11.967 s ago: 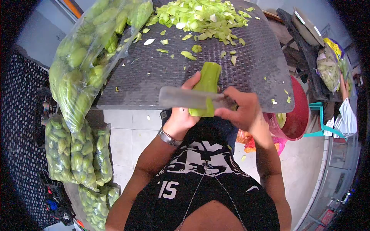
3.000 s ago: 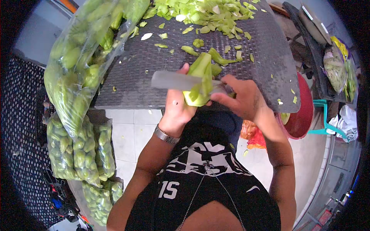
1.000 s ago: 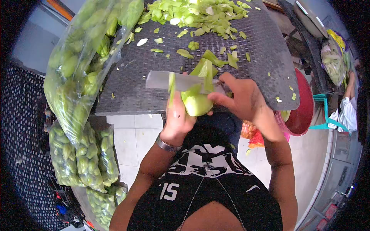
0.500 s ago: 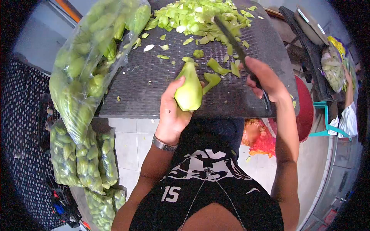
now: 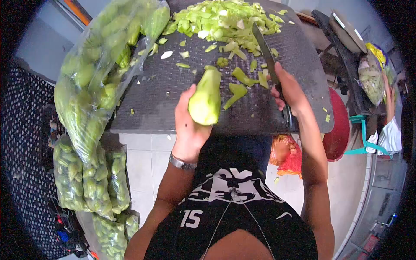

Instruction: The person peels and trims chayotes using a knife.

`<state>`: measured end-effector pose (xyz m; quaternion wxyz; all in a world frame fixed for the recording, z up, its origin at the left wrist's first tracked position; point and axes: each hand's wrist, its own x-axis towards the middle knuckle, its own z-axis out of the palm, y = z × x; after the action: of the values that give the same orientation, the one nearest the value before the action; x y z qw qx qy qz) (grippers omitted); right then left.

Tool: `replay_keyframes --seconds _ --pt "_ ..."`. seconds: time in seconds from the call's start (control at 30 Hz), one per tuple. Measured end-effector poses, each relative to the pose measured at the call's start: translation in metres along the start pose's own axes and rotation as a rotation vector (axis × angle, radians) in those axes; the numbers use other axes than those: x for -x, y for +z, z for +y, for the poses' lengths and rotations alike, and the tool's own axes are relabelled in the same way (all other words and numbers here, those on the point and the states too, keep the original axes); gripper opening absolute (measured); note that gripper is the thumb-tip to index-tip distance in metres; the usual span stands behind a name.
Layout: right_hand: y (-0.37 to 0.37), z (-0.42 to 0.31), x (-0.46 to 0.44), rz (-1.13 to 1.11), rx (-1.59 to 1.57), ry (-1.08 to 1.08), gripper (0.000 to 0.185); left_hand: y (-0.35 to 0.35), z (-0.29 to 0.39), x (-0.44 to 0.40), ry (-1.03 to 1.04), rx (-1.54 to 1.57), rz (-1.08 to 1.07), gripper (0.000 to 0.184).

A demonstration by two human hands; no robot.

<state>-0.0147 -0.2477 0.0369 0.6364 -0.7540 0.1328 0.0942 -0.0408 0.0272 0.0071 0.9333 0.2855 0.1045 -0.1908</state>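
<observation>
A peeled, pale green chayote rests in my left hand, thumb along its left side and narrow end pointing away from me. My right hand is wrapped round the black handle of a long knife. The blade points up and away, apart from the chayote, with its tip near the peel heap. Between the two hands, loose strips of peel lie on the dark woven-pattern table.
A large heap of peelings covers the table's far side. At left, a big clear bag of chayotes lies over the edge, with smaller filled bags below. A red round stool and another person's arm are at right.
The chayote has shifted slightly left and turned in my left hand. My right hand and the knife have moved a little left, the blade now more upright. A peel strip lies clear of the chayote.
</observation>
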Motion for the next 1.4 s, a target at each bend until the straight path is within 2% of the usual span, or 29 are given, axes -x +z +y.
replay_keyframes --seconds 0.07,0.17,0.27,0.33,0.37,0.63,0.73,0.83,0.9,0.93,0.97,1.07,1.17,1.2,1.3,1.37,1.4 --pt "-0.004 0.012 0.01 0.002 0.066 -0.019 0.053 -0.003 0.001 -0.008 -0.055 0.027 -0.039 0.051" --pt "0.03 0.029 0.036 0.237 0.479 -0.46 0.051 0.005 -0.002 -0.008 -0.072 -0.014 -0.043 0.049" --pt "0.059 0.003 0.083 0.082 0.66 -0.552 0.057 0.012 -0.014 -0.006 0.008 0.012 0.08 0.048" --pt "0.069 0.003 0.091 0.036 0.815 -0.687 0.061 0.006 -0.014 -0.008 -0.087 0.038 -0.044 0.048" --pt "0.071 0.003 0.092 0.029 0.847 -0.707 0.06 0.004 -0.013 -0.009 -0.132 0.051 -0.107 0.048" --pt "0.066 -0.003 0.085 -0.01 0.998 -0.795 0.061 0.022 -0.017 0.002 0.054 -0.124 0.024 0.047" --pt "0.057 -0.005 0.082 0.007 0.992 -0.725 0.059 0.022 -0.017 0.005 0.068 -0.148 0.044 0.046" --pt "0.04 0.007 0.063 0.126 0.924 -0.614 0.064 0.016 -0.01 0.007 0.033 -0.172 -0.004 0.045" --pt "0.017 -0.001 0.044 0.201 0.985 -0.326 0.065 0.015 0.001 0.014 -0.049 -0.215 -0.066 0.045" --pt "0.0 0.012 0.027 0.195 0.917 -0.339 0.067 0.012 0.001 0.014 -0.067 -0.178 -0.111 0.044" --pt "-0.014 0.025 0.012 0.188 0.85 -0.352 0.069 0.011 0.0 0.011 -0.044 -0.161 -0.064 0.045" --pt "-0.031 0.018 0.008 -0.332 0.037 0.187 0.072 0.014 -0.007 -0.004 0.02 -0.108 0.036 0.047" --pt "-0.004 -0.006 0.029 -0.31 -0.257 0.303 0.075 0.017 -0.011 -0.012 0.054 -0.071 0.075 0.046" --pt "0.002 0.002 0.03 -0.246 -0.176 0.158 0.069 0.018 -0.012 -0.013 0.046 -0.079 0.081 0.046" --pt "0.044 0.027 0.047 0.133 0.594 -0.575 0.063 0.013 -0.014 -0.017 0.012 -0.027 0.082 0.046" --pt "0.061 0.001 0.084 0.019 0.918 -0.641 0.06 0.01 -0.016 -0.016 -0.046 0.005 0.042 0.044" --pt "0.068 0.003 0.086 0.015 0.923 -0.688 0.062 0.012 -0.015 -0.015 -0.089 0.003 0.001 0.043"
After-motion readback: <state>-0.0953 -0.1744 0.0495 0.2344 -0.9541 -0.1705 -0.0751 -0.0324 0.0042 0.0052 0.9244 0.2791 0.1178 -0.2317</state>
